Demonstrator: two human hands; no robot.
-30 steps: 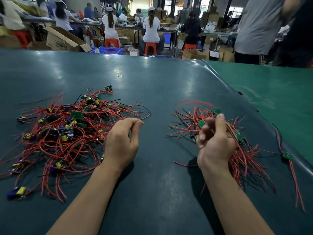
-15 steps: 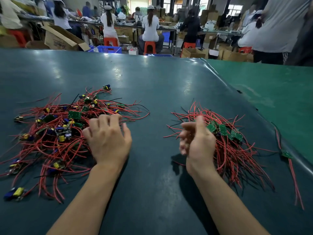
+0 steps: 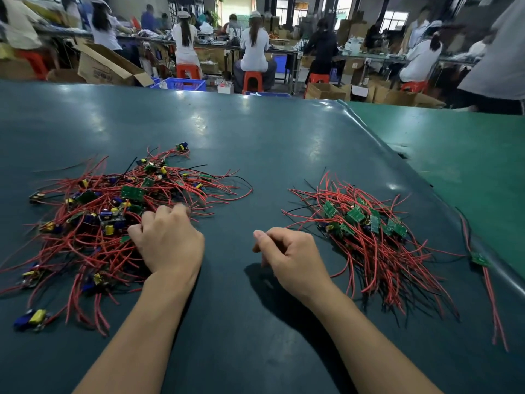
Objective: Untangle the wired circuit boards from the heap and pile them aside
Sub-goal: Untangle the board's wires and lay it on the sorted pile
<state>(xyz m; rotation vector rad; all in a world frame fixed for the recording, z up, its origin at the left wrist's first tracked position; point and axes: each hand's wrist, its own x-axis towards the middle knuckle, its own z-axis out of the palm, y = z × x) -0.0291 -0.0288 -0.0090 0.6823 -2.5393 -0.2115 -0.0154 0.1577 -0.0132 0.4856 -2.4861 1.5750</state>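
The left hand [image 3: 170, 242] has reached into the heap [image 3: 93, 223], grip hidden; the right hand [image 3: 292, 258], curled, has left the pile [image 3: 377, 245].

Tangled heap [image 3: 113, 223] of small green circuit boards with red and black wires, sprawled at left, boards lying at all angles among blue and yellow components. Sorted pile [image 3: 377, 243] well apart at right, boards clustered at the far end, wires trailing nearward. One stray wired board [image 3: 480, 258] farther right.

2 bare forearms, left hand [image 3: 170, 242] and right hand [image 3: 294, 257] ungloved.
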